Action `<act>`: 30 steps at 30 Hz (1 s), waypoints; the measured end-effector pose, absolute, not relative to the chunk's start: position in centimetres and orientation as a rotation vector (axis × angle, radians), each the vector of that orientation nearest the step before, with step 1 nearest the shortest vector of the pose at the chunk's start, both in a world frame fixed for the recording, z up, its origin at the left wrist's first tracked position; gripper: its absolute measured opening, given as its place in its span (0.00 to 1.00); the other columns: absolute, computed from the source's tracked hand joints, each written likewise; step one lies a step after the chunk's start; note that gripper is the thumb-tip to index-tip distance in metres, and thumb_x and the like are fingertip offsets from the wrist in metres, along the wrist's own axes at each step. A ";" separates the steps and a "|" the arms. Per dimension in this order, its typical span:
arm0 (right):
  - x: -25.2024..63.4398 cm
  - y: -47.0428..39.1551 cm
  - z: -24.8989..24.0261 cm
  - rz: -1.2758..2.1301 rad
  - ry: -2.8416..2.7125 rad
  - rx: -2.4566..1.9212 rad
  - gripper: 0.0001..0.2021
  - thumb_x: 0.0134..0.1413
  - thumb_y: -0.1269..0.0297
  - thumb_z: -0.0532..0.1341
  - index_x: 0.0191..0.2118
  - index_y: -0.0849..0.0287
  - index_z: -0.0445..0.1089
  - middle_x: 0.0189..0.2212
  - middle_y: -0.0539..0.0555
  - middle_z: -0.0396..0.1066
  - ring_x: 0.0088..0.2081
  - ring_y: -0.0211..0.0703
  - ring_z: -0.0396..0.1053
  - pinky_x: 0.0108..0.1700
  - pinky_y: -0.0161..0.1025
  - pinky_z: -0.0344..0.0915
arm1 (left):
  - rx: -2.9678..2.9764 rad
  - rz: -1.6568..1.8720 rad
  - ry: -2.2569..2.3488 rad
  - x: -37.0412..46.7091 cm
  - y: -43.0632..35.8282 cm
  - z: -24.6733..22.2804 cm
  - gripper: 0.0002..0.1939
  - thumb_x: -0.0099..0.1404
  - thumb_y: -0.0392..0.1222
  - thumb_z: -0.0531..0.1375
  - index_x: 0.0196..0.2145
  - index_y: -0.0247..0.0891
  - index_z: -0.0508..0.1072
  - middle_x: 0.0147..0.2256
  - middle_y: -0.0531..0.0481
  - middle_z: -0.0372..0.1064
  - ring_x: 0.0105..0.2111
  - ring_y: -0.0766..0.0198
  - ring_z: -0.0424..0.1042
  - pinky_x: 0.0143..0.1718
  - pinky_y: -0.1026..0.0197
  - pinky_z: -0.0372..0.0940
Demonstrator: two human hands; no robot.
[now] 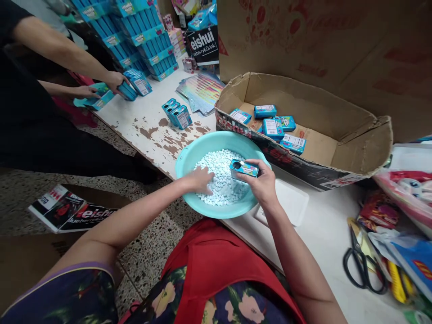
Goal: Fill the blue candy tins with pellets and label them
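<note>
A turquoise basin (189, 155) holds a heap of small white candies (219, 164) at the table's edge in front of me. My left hand (200, 180) rests among the candies, slightly blurred, with its fingers spread. Over the right side of the basin, my right hand (263, 180) grips a small blue candy box (245, 169) between thumb and fingers. A dark round hole shows in the top of that box, and its printed side faces me.
Behind the basin stands a cardboard box (354, 148) with several blue candy boxes (272, 128) inside. More blue boxes (177, 114) stand back left, near glossy sheets (201, 91). Scissors (361, 261) lie at right. At left, a co-worker's hands (116, 81) handle blue boxes.
</note>
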State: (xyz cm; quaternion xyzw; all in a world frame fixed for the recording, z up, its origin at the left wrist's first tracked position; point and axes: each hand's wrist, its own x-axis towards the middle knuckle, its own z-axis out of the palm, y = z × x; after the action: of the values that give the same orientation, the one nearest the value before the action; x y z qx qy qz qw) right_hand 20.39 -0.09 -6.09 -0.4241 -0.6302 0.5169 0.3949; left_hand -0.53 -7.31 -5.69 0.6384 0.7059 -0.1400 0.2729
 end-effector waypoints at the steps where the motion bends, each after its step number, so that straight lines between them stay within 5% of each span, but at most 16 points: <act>1: 20.4 -0.1 -6.2 1.301 -1.598 -1.083 0.21 0.33 0.58 0.72 0.39 0.55 0.74 0.38 0.52 0.75 0.40 0.47 0.71 0.45 0.45 0.67 | 1.745 -0.433 1.818 -0.2 -7.6 -6.2 0.26 0.54 0.50 0.63 0.49 0.37 0.70 0.51 0.34 0.65 0.48 0.43 0.67 0.44 0.52 0.63; 7: 20.7 -0.5 -6.9 1.284 -1.630 -1.078 0.21 0.36 0.58 0.72 0.41 0.55 0.73 0.39 0.52 0.74 0.41 0.48 0.71 0.47 0.46 0.67 | 1.620 -0.025 1.657 1.0 -8.2 -6.3 0.07 0.56 0.38 0.58 0.35 0.37 0.72 0.32 0.46 0.71 0.34 0.57 0.70 0.35 0.60 0.62; 13: 20.1 -1.2 -6.3 1.148 -1.844 -0.988 0.16 0.41 0.63 0.70 0.39 0.54 0.73 0.38 0.52 0.73 0.42 0.48 0.71 0.47 0.44 0.66 | 0.571 1.260 1.405 1.3 -6.6 -3.8 0.12 0.52 0.47 0.63 0.28 0.38 0.65 0.22 0.56 0.61 0.18 0.71 0.59 0.16 0.69 0.50; 16: 19.1 -1.8 -6.2 1.145 -1.928 -0.960 0.15 0.41 0.63 0.69 0.39 0.54 0.72 0.38 0.52 0.72 0.42 0.48 0.71 0.46 0.44 0.65 | 0.378 1.668 1.275 3.4 -5.2 -2.7 0.16 0.52 0.49 0.63 0.23 0.38 0.61 0.20 0.57 0.59 0.18 0.72 0.62 0.18 0.69 0.55; 21: 18.3 -2.4 -6.0 1.155 -1.916 -0.980 0.15 0.41 0.63 0.69 0.38 0.55 0.73 0.37 0.52 0.72 0.41 0.49 0.71 0.46 0.44 0.65 | 0.546 1.793 1.349 5.9 -4.3 -2.3 0.20 0.56 0.51 0.64 0.21 0.38 0.60 0.19 0.56 0.59 0.20 0.70 0.66 0.23 0.66 0.63; 30: 18.8 -2.1 -6.1 1.295 -1.808 -0.981 0.17 0.37 0.62 0.71 0.38 0.56 0.73 0.36 0.51 0.72 0.40 0.46 0.70 0.46 0.43 0.65 | 0.564 1.827 1.230 6.5 -3.9 -1.1 0.24 0.53 0.54 0.68 0.23 0.37 0.59 0.17 0.60 0.53 0.15 0.77 0.52 0.13 0.71 0.45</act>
State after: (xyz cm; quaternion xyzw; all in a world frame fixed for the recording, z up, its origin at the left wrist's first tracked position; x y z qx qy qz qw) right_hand 18.84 -2.07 -6.06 -0.3785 -0.6973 0.4995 0.3478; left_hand 6.50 -3.87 -1.10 0.2249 0.4908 0.7292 0.4205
